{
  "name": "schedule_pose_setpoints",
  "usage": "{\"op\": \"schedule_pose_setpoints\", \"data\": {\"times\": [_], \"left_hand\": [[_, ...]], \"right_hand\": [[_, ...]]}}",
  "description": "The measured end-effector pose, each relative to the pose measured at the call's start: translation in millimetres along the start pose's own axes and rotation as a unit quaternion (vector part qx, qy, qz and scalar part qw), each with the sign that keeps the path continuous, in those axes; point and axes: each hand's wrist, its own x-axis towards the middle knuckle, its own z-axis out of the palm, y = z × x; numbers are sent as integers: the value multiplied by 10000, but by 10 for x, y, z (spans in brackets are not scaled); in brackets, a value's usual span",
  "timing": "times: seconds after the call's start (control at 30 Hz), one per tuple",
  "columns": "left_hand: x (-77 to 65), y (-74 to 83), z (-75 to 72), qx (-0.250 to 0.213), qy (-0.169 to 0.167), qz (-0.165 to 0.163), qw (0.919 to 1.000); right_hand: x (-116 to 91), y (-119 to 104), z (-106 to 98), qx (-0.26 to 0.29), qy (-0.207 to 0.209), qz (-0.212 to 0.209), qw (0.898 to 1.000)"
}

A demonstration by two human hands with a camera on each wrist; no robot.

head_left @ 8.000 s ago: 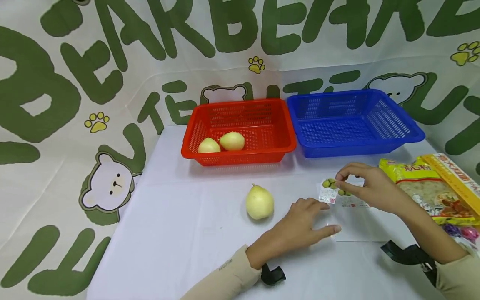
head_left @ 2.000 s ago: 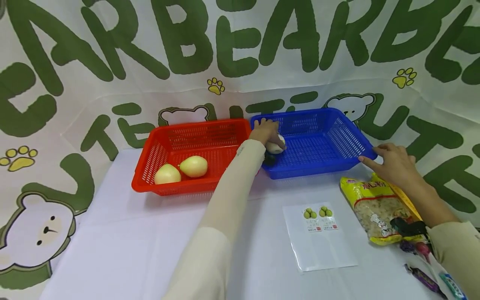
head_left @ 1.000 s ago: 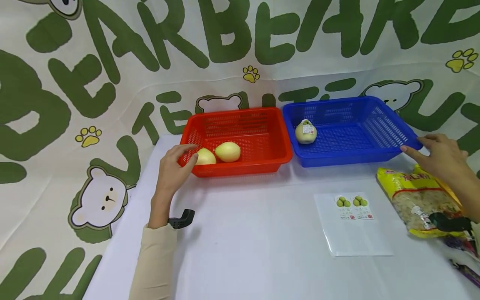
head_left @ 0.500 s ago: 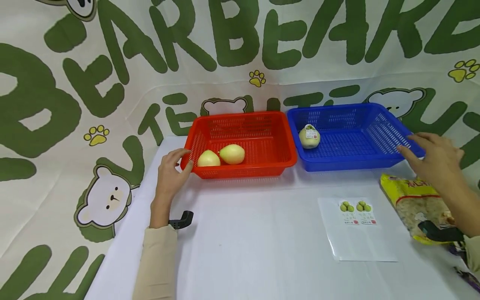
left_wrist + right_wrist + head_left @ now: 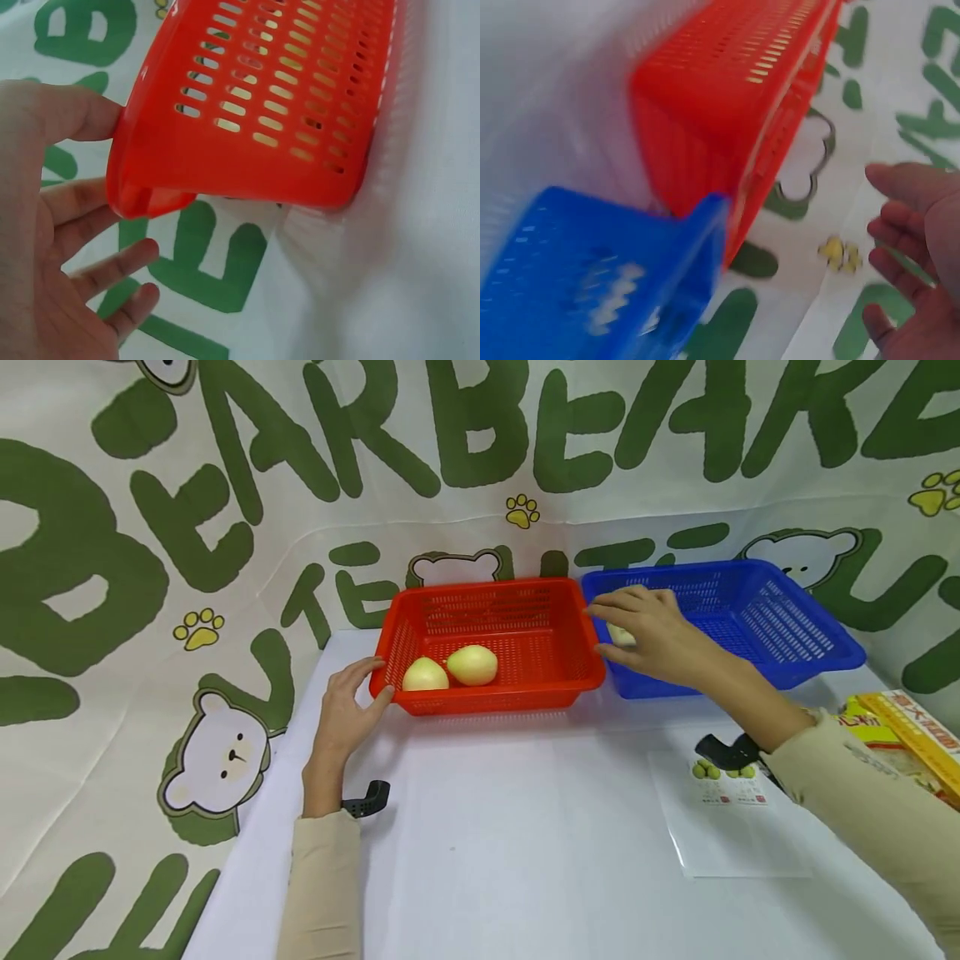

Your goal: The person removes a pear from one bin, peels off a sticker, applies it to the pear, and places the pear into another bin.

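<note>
My left hand [image 5: 347,710] holds the red plastic basket [image 5: 495,700] by its front left corner. In the left wrist view, the thumb [image 5: 90,116] presses the near side of the rim and fingertips reach behind it; the other fingers stay loosely extended. Two pale yellow pear-shaped fruits [image 5: 472,666] lie at the left inside this basket. With fingers spread, my right hand [image 5: 656,639] hovers over the left part of the blue basket [image 5: 802,668], fingertips close to the red basket's right rim. Behind that hand, a third pale fruit [image 5: 621,635] is mostly hidden in the blue basket.
A clear sheet [image 5: 738,852] with fruit stickers [image 5: 712,789] lies front right on the white table [image 5: 510,860]. Beyond the right forearm are a yellow food bag [image 5: 862,727] and a flat orange-and-white box [image 5: 918,743]. A printed cloth [image 5: 465,435] hangs behind the baskets.
The left hand has let go of the labelled fruit in the blue basket and moved to the red basket's left corner. My right hand has moved left from the blue basket's right rim.
</note>
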Motion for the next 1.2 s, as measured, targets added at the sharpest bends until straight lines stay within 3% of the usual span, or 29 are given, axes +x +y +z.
{"op": "schedule_pose_setpoints", "data": {"times": [0.2, 0.47, 0.73, 0.93, 1.2], "left_hand": [[-9, -8, -33, -62, -24, 2, 10000], [-3, -20, -33, -144, -60, 12, 9999], [-17, -13, -41, -189, -95, 25, 9998], [-25, -6, -40, -146, -152, -4, 9998], [-25, -23, -33, -176, -160, -35, 9997]], "right_hand": [[667, -220, 96, -98, -981, -530, 9937], [1177, -315, 563, -302, -1939, -1035, 9751], [1370, -315, 1047, -211, -2380, -1120, 9646], [1433, -255, 1248, -199, -2631, -1193, 9572], [1527, -348, 1364, -575, -2264, -1579, 9594]]}}
